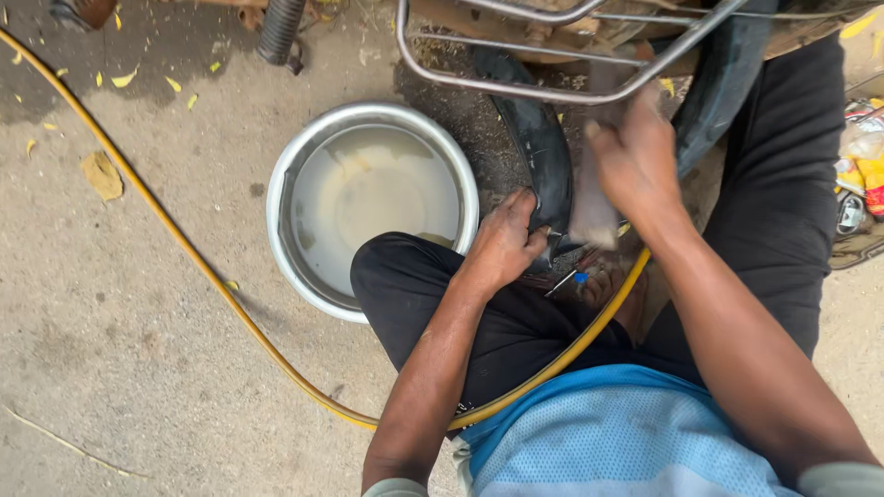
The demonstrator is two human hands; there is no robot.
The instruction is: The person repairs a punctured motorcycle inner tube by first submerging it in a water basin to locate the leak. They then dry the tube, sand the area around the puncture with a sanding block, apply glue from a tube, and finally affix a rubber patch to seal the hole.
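Item: black inner tube [539, 152], lying across the knee beside a water-filled steel basin [368, 198]. Left hand [505, 241] is clamping it; right hand [635, 156] is gripping a rubbing pad [594, 212] (blurred). Best kept taut, strokes even.

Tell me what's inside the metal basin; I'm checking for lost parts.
The metal basin holds cloudy water, pale bottom showing through. No parts visible, but the person's knee covers its near edge.

Crumpled red, yellow & clear wrappers [864, 161] piled at far right edge.
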